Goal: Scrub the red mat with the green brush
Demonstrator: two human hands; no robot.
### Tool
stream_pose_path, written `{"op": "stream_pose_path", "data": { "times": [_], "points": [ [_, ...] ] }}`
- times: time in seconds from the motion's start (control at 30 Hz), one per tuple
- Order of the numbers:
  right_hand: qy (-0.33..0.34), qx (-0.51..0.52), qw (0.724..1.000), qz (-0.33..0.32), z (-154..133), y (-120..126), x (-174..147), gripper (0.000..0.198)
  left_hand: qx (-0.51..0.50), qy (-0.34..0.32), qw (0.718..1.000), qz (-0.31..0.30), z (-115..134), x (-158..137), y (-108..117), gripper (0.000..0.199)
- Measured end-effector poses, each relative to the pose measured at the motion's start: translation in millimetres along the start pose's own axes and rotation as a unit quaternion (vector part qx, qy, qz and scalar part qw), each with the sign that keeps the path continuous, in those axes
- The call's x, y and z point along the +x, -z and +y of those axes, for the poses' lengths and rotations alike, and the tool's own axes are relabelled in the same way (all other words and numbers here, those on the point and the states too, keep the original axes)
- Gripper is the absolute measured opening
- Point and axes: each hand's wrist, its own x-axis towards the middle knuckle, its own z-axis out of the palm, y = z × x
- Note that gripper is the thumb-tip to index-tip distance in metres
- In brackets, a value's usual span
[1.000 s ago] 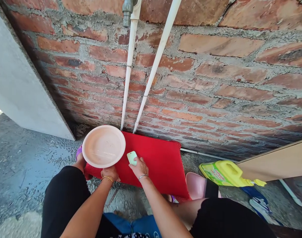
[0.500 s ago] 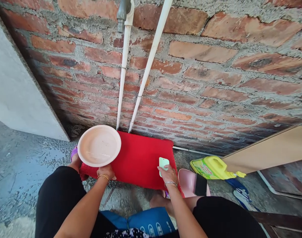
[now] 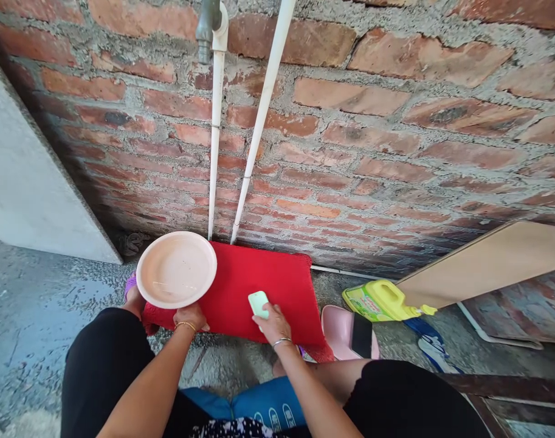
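Note:
A red cloth (image 3: 259,274) with a fringed edge lies spread over a low surface in front of me. My right hand (image 3: 273,323) is closed around a pale green scrubbing brush (image 3: 258,303), held flat against the cloth; its bristles are hidden beneath it. My left hand (image 3: 190,317) is closed on the front edge of the cloth, just below a light pink basin (image 3: 177,267). Some of the left fingers are hidden under that edge. The basin stands at the cloth's left end, with what looks like a little water in it.
Behind the cloth rises a brick wall (image 3: 350,134) with white pipes (image 3: 217,140) and a grey tap (image 3: 205,36). To the right lie a yellow detergent jug (image 3: 378,300), a pink scoop-like container (image 3: 337,328) and a blue-and-white slipper (image 3: 436,350). A pale slab (image 3: 35,170) leans at left.
My right hand has slid the brush leftward over the cloth, from near its right edge toward its middle. My left hand stays at the front edge. The view has shifted slightly.

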Motion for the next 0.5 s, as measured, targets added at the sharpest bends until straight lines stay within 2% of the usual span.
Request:
{"op": "stream_pose_path", "data": {
  "times": [0.13,0.23,0.33,0.5],
  "points": [
    [-0.124,-0.008,0.992,0.03,56.4,31.8,4.0,0.038,0.002,-0.016,1.0,-0.005,-1.4,3.1,-1.1,0.063],
    [-0.151,-0.004,0.988,0.041,67.3,40.0,0.3,0.039,0.007,-0.019,1.0,-0.017,-1.4,1.8,0.9,0.063],
    [-0.083,0.003,0.996,0.038,40.9,28.1,-9.1,0.036,0.011,-0.016,1.0,-0.019,-0.6,-0.8,3.2,0.064],
    [0.102,-0.001,0.994,-0.027,-25.0,-13.5,-33.9,0.029,0.002,-0.015,1.0,-0.005,-2.6,1.2,-0.6,0.068]
  ]
}}
